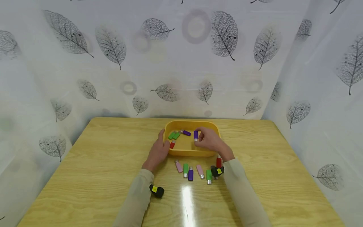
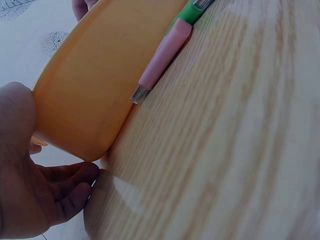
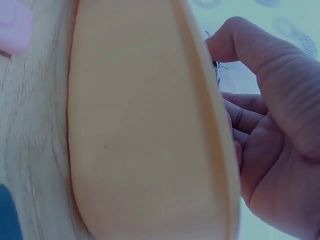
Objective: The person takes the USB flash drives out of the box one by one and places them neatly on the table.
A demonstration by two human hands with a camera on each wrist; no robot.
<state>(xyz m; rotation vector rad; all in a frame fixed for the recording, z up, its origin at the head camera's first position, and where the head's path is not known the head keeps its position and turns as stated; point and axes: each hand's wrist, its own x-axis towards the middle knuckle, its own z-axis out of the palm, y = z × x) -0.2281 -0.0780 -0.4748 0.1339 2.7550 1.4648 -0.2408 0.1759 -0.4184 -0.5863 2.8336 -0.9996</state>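
Note:
My right hand (image 1: 210,139) pinches a purple USB flash drive (image 1: 196,135) over the inside of a yellow-orange plastic bin (image 1: 193,153), its metal plug pointing down toward me. In the right wrist view the bin's wall hides most of that drive. My left hand (image 1: 158,152) holds the bin's left end, thumb at the rim and the other fingers against the outside. In the bin lie two green flash drives (image 1: 176,135), a purple one (image 1: 186,133) and a red one (image 1: 172,144).
Before the bin, a loose row of flash drives lies on the wooden table (image 1: 99,164): pink (image 1: 179,166), green (image 1: 185,170), purple (image 1: 191,174), another pink (image 1: 200,171), another green (image 1: 209,176) and red (image 1: 219,162). The right wrist camera partly covers the row's right end. A leaf-print curtain hangs behind.

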